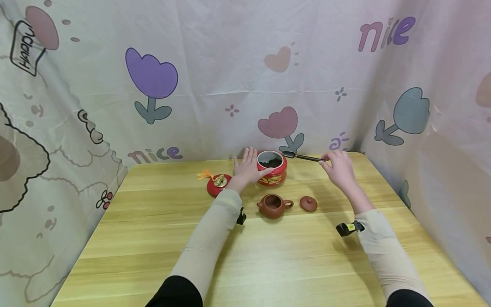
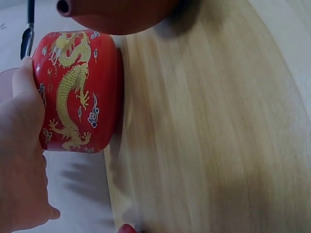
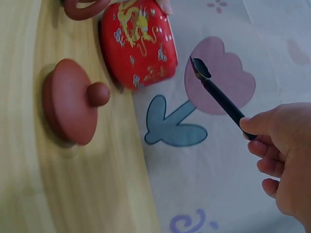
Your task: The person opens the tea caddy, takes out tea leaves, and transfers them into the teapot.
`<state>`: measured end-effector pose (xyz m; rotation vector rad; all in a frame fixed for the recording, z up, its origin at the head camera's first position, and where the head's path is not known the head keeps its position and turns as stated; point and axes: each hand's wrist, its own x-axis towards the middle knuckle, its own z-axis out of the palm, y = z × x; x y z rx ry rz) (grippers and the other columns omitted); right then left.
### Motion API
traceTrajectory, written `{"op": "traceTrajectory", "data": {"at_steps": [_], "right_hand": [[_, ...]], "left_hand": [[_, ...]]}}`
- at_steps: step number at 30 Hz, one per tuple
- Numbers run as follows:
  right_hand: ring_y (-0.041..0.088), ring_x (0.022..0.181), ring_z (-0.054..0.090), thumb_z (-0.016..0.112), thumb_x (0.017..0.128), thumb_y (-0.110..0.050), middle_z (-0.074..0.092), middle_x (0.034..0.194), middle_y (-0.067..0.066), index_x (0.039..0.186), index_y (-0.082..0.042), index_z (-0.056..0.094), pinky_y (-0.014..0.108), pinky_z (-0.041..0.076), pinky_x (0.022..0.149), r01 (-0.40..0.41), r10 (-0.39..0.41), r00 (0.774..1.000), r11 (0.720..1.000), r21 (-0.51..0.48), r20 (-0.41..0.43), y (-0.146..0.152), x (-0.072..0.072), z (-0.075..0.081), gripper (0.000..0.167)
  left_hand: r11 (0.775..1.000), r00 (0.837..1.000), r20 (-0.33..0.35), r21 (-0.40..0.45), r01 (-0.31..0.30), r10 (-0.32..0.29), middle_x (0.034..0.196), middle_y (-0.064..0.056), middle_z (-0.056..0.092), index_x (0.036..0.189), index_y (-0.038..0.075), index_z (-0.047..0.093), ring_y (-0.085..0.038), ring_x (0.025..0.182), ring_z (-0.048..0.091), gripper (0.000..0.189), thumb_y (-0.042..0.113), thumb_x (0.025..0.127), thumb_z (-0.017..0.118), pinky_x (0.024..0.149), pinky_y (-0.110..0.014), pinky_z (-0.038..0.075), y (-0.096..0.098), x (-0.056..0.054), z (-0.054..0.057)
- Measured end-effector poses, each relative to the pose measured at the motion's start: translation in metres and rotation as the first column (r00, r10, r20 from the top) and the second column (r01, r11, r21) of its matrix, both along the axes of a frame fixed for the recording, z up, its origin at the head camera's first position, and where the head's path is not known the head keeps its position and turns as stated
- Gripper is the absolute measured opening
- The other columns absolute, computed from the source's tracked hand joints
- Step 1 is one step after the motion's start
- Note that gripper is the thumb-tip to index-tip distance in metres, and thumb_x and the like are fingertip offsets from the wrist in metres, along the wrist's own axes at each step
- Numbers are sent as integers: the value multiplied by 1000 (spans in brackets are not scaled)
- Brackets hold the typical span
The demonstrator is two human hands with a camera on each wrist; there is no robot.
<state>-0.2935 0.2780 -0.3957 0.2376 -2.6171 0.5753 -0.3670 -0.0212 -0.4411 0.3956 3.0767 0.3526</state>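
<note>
A red jar [image 1: 274, 178] with a gold dragon stands near the far table edge, dark loose contents [image 1: 271, 163] inside. My left hand [image 1: 247, 169] rests against its left side, fingers straight and spread, thumb across the front near the rim. My right hand [image 1: 339, 167] pinches the handle end of a slim black scoop [image 1: 307, 157]. The scoop's bowl [image 3: 200, 69] is just right of the jar's mouth, at about rim height. In front of the jar sits a brown clay teapot [image 1: 273, 206], uncovered. Its round knobbed lid [image 3: 73, 103] lies on the table to the right.
Left of the jar, partly behind my left wrist, lies a red jar lid [image 1: 213, 187] with a gold top and orange tassel [image 1: 205, 175]. Everything stands on a wooden table [image 1: 153, 238]. A printed cloth [image 1: 215, 55] hangs right behind the far table edge and along both sides.
</note>
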Motion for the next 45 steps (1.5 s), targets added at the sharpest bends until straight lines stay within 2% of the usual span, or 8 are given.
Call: {"op": "traceTrajectory", "data": {"at_steps": [7, 11, 15, 21, 34, 37, 40, 45], "right_hand": [[40, 104, 48, 62, 94, -17, 61, 106, 20, 99, 0, 64, 56, 38, 90, -26, 28, 1000, 994, 110, -12, -21, -6, 16, 18], [39, 105, 48, 63, 93, -17, 60, 108, 19, 99, -1, 64, 55, 40, 88, -34, 38, 999, 986, 163, -17, -32, -9, 18, 17], [39, 106, 49, 64, 92, -16, 60, 108, 17, 100, -2, 63, 54, 40, 89, -48, 57, 998, 978, 203, -39, -41, -13, 16, 16], [37, 105, 50, 63, 92, -18, 62, 105, 15, 101, -3, 63, 49, 41, 83, -40, 80, 990, 946, 321, -115, -52, -18, 9, 17], [33, 92, 53, 63, 91, -12, 62, 92, 13, 97, -3, 61, 43, 40, 71, -29, 156, 949, 908, 418, -273, -79, -31, -8, 10], [31, 91, 54, 59, 93, -11, 61, 91, 11, 99, -5, 63, 42, 40, 72, -29, 169, 948, 890, 455, -270, -85, -35, -10, 10], [31, 94, 53, 57, 94, -11, 62, 94, 11, 102, -5, 65, 43, 41, 76, -43, 160, 962, 889, 457, -221, -90, -37, -12, 12], [30, 99, 50, 60, 95, -15, 65, 102, 10, 106, -7, 67, 45, 40, 84, -96, 122, 991, 943, 319, -61, -93, -40, -12, 15]], "left_hand": [[1000, 1000, -28, 18, -9, 10, 167, -6, -3, 158, 13, 6, -24, 154, -4, 113, 89, 78, 30, 119, -63, -1, 1, 3, 0], [1000, 1000, -20, 21, -9, 9, 166, -5, -5, 158, 13, 4, -24, 154, -7, 113, 89, 79, 29, 119, -63, 0, 1, 3, -1], [1000, 1000, -11, 19, -5, 5, 166, -5, -7, 158, 13, 2, -23, 154, -8, 112, 89, 79, 29, 119, -64, 1, 0, 3, 0], [1000, 1000, -2, 25, -5, 5, 166, -6, -7, 158, 13, 2, -24, 154, -8, 114, 89, 78, 30, 120, -63, 1, 0, 3, -1], [999, 1000, -18, 34, -18, 19, 166, -7, -3, 158, 13, 3, -24, 154, -8, 116, 91, 77, 28, 120, -63, 3, 0, 2, -3], [999, 1000, -23, 31, -20, 21, 166, -7, -3, 158, 13, 4, -25, 154, -7, 115, 90, 77, 28, 120, -63, 4, 0, 2, -3], [999, 999, -32, 33, -21, 22, 166, -7, -2, 158, 12, 5, -25, 154, -6, 115, 90, 77, 29, 120, -64, 4, 0, 2, -3], [999, 999, -39, 47, -15, 17, 167, -8, 1, 158, 12, 8, -26, 154, -4, 113, 88, 79, 32, 119, -64, 4, 0, 4, -3]]}}
